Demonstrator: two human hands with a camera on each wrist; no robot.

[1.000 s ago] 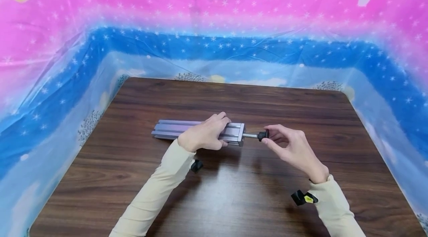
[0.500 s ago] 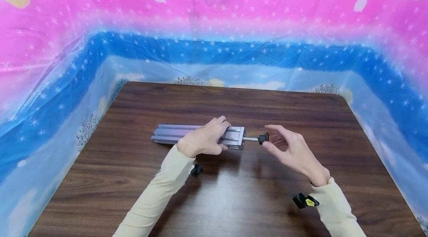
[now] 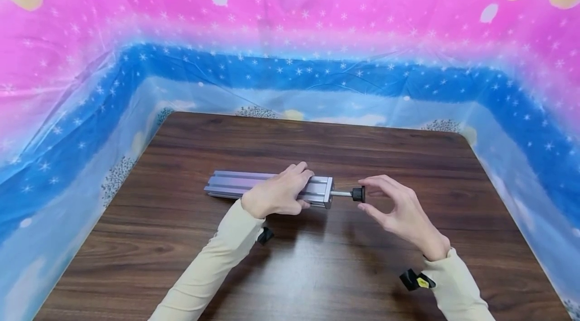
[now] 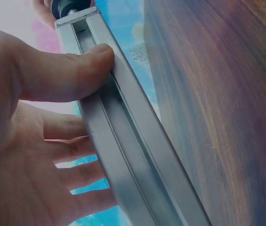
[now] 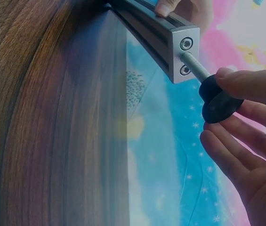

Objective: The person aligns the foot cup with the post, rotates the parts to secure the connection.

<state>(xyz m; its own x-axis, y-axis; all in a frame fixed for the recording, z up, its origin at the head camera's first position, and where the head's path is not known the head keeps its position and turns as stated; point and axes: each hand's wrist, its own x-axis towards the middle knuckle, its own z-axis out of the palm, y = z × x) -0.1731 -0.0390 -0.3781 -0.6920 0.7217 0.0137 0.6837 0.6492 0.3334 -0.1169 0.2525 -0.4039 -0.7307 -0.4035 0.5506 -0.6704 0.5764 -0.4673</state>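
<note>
A grooved silver aluminium profile (image 3: 235, 183) lies lengthwise over the table, its right end raised. My left hand (image 3: 277, 193) grips it near that end, thumb (image 4: 83, 70) across the groove and fingers behind it. Two bolts hold an end plate (image 5: 176, 59) there. From the plate a threaded rod (image 5: 196, 67) sticks out, ending in a round black levelling foot (image 5: 222, 107). My right hand (image 3: 403, 213) has the foot's rim between thumb and fingers; the thumb tip (image 5: 224, 73) lies on its black collar in the right wrist view.
Dark wood-grain table (image 3: 181, 260) under both hands. A pink and blue patterned cloth (image 3: 290, 69) rises round its back and sides. Small black wrist devices (image 3: 414, 279) hang below the sleeves.
My right thumb and fingers have shifted around the levelling foot, spreading off it and coming back to its rim. The left hand keeps its grip; the head view has tilted slightly.
</note>
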